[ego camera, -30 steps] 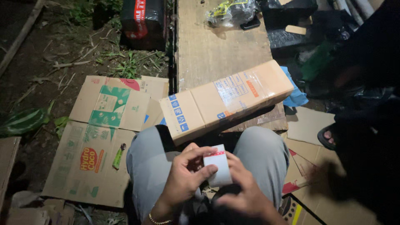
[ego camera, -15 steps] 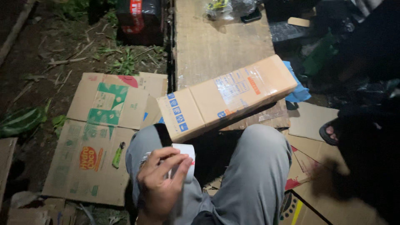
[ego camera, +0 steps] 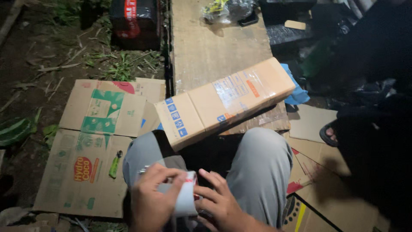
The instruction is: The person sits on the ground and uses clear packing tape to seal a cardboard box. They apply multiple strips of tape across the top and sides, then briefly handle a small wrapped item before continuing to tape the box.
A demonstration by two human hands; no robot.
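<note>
My left hand [ego camera: 151, 198] and my right hand [ego camera: 217, 202] together grip a small white packet with red marks [ego camera: 185, 198] over my lap, low in the head view. The left fingers wrap its upper left side. Spread fingers of the right hand press its right edge. I sit with grey-trousered knees [ego camera: 262, 163] apart. A long brown cardboard box [ego camera: 223, 101] with blue labels and clear tape lies just beyond my knees, resting on a wooden board [ego camera: 214, 47].
Flattened printed cartons [ego camera: 98, 141] cover the ground at left, with a small green lighter [ego camera: 115, 164] on them. A dark wrapped pack [ego camera: 134, 21] stands at the top. Plastic bags [ego camera: 223, 9] lie at the board's far end. Another person's sandalled foot [ego camera: 331, 132] is at right.
A second ago both hands held the packet. Half a second ago only the left hand showed, holding it at left. Now the right hand is back on the packet, lower in view.
</note>
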